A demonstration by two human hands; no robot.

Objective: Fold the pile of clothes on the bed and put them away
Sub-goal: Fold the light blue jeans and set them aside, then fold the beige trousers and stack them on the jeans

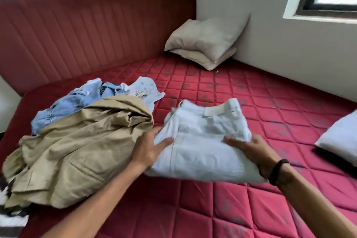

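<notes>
Currently gripped at both side edges: folded pale jeans [202, 141], low centre of the frame, on or just above the red quilted mattress [260, 106]; cannot tell whether fully resting. Left hand [152, 147] at the left edge, thumb laid over the top layer, fingers curled along the side. Right hand [249, 149] at the right edge, thumb on top, remaining fingers hidden beneath the cloth. Primary hazard: unfolding during the lift. Probable cause: stacked layers clamped only at the near half, far waistband end unsupported and free to droop open. Support from below and keep level. Secondary hazard: snagging on the khaki garment [77, 150], lying against the left wrist and crowding the left edge of the bundle; likely to be dragged along or tipped into the fold by a careless sweep leftward. Lift clear before moving sideways. Further hazard: mixing with the unfolded blue denim pieces [73, 102] heaped behind the khaki, left of centre. Avoid setting the bundle back near that pile. Beyond, stacked grey pillows [206, 42] in the upper-middle corner against the wall and a pale pillow [340, 141] at the right edge: well apart, little risk. Much left unfolded; task judged early.
</notes>
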